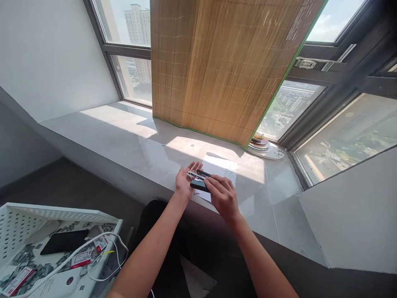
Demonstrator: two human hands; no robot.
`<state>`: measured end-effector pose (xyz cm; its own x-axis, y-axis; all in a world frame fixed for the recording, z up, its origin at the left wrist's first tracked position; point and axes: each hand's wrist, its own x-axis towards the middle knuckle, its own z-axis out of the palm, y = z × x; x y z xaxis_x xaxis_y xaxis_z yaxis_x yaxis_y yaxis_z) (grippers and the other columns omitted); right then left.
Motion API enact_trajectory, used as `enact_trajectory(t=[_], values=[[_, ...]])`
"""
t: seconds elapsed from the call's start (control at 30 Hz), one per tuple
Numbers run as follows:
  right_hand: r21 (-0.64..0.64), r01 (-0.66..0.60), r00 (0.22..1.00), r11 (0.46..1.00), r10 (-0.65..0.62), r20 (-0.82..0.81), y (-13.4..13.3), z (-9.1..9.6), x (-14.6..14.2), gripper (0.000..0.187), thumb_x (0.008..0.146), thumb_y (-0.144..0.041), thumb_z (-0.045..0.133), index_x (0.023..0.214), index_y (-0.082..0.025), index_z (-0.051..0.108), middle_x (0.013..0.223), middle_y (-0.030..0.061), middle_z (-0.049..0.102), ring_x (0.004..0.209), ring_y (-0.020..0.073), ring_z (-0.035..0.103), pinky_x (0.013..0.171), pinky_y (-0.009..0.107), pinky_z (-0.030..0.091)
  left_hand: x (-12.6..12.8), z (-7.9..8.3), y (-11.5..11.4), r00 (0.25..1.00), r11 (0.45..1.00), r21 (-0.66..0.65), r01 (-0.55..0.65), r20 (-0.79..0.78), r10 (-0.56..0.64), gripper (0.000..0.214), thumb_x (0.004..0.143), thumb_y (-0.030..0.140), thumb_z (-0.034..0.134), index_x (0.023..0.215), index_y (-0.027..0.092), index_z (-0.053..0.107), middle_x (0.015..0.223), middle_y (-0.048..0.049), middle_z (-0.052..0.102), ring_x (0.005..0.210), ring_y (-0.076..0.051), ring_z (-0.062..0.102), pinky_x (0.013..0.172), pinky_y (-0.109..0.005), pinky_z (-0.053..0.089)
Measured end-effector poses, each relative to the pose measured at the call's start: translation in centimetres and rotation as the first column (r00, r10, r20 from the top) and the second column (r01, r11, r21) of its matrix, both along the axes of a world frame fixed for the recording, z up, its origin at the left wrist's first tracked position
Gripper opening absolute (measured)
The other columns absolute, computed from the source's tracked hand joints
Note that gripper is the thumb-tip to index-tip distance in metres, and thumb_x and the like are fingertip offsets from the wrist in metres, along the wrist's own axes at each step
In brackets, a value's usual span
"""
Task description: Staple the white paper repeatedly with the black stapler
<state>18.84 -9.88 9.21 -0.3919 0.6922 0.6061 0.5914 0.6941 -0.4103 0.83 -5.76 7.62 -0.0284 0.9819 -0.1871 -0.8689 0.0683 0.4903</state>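
Note:
My right hand grips a black stapler by its rear end. The stapler is opened up, and its metal inner track shows between the two black parts. My left hand lies palm up at the stapler's front end, its fingers stretched out. Whether that palm touches the stapler or carries something small, I cannot tell. White paper sheets lie on the sill beneath and beyond my hands, with writing or print along the right side.
The pale window sill carries a few tiny dark bits. A bamboo blind hangs over its back, with stacked plates to the right. At lower left, a white basket holds grey staple strips, red-and-white boxes and a white cable.

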Motion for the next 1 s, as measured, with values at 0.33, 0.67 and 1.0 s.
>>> enact_trajectory(t=[0.33, 0.67, 1.0], values=[[-0.134, 0.489, 0.816, 0.862, -0.507, -0.278, -0.8, -0.7, -2.9, 0.027, 0.096, -0.037, 0.064, 0.115, -0.025, 0.078, 0.112, 0.0102, 0.079, 0.106, 0.0327, 0.072, 0.102, 0.052, 0.051, -3.6, -1.7, 1.1, 0.999, 0.988, -0.151, -0.044, 0.002, 0.045, 0.021, 0.096, 0.024, 0.049, 0.077, 0.021, 0.056, 0.07, -0.0024, 0.063, 0.061, -0.012, 0.065, 0.065, -0.026, 0.058], [-0.48, 0.55, 0.731, 0.684, -0.671, -0.119, 1.5, -2.1, -1.1, 0.032, 0.083, -0.037, 0.073, 0.111, -0.024, 0.077, 0.106, 0.0099, 0.077, 0.101, 0.0329, 0.071, 0.089, 0.045, 0.058, -0.8, 1.1, -0.3, 0.96, 0.958, 0.058, 0.28, -0.012, -0.28, 0.024, 0.096, 0.024, 0.056, 0.073, 0.021, 0.05, 0.065, 0.0032, 0.039, 0.05, -0.008, 0.041, 0.047, -0.019, 0.042], [-0.293, 0.068, 0.804, 0.954, -0.226, -0.55, -5.7, 2.2, -4.0, 0.016, 0.09, -0.023, 0.069, 0.098, -0.024, 0.083, 0.093, 0.005, 0.074, 0.084, 0.0201, 0.068, 0.074, 0.031, 0.057, 6.1, 2.6, -5.6, 0.971, 0.971, 0.01, 0.237, -0.045, -0.237, 0.031, 0.103, 0.048, 0.053, 0.101, 0.019, 0.063, 0.109, -0.009, 0.072, 0.102, -0.021, 0.072, 0.091, -0.037, 0.06]])
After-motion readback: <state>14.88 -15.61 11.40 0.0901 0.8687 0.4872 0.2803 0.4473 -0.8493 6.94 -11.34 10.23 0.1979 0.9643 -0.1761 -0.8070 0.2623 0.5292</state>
